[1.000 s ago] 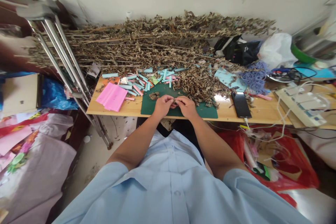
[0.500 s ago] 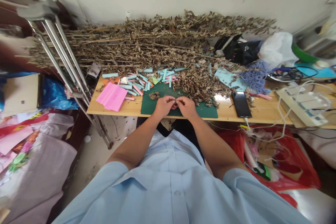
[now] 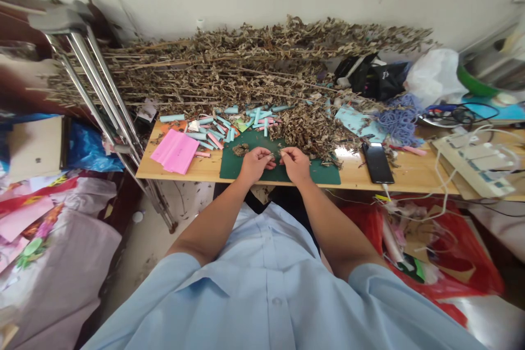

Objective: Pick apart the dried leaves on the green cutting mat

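Many paper rolls [image 3: 215, 141] lying around far left corner of green mat [image 3: 259, 141]; loose leaf heap [image 3: 307, 130] covering its far right corner; left hand [image 3: 254, 165] pinching small dried-leaf scrap [image 3: 271, 156] above mat; right hand [image 3: 296, 166] just apart, thumb and finger pressing together, contents too small to tell

Well behind my fingers [image 3: 292, 153], I wear a light blue shirt [image 3: 250, 317], a stitched placket [image 3: 268, 268] running down its front with a round, pale button [image 3: 277, 302]. Its loose short sleeves [image 3: 180, 273] leave my forearms [image 3: 209, 224] bare. Nearer my fingers, black cloth [image 3: 290, 202] shows past the shirt.
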Tool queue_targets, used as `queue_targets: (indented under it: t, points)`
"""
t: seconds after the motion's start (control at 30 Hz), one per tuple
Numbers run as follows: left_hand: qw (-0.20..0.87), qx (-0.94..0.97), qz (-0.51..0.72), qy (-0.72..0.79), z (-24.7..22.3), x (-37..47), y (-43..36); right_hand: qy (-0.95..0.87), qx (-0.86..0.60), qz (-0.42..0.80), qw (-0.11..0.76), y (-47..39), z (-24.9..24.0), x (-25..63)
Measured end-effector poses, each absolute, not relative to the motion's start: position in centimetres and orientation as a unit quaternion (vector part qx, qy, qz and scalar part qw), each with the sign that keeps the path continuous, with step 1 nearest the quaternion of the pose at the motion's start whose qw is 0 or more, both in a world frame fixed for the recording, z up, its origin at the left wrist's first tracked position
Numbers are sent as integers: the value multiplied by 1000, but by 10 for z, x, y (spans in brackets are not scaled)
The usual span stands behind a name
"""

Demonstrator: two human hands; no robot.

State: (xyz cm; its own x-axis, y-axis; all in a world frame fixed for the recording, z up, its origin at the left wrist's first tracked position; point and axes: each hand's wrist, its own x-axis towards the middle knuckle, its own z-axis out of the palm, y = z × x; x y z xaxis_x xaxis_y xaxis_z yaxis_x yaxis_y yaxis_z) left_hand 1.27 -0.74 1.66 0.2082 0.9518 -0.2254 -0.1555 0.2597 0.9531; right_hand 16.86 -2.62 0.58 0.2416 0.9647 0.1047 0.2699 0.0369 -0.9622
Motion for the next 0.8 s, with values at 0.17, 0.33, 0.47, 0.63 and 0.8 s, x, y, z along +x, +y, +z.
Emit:
queue_targets:
  t: [0.17,0.33,0.47,0.63,0.8]
  points:
    - [657,443,420,442,16,11,-7,-584,-538,338,505,-26,5,167]
    - [638,447,435,451,16,12,-7,-612,-526,320,496,-25,-2,166]
    - [620,455,435,468,18,14,-8,-593,-538,330,499,-26,-7,167]
    - [615,472,411,480,20,14,-7,-578,-554,343,491,-28,-10,167]
    - [605,476,406,492,20,13,-8,-567,-563,334,501,-26,-9,168]
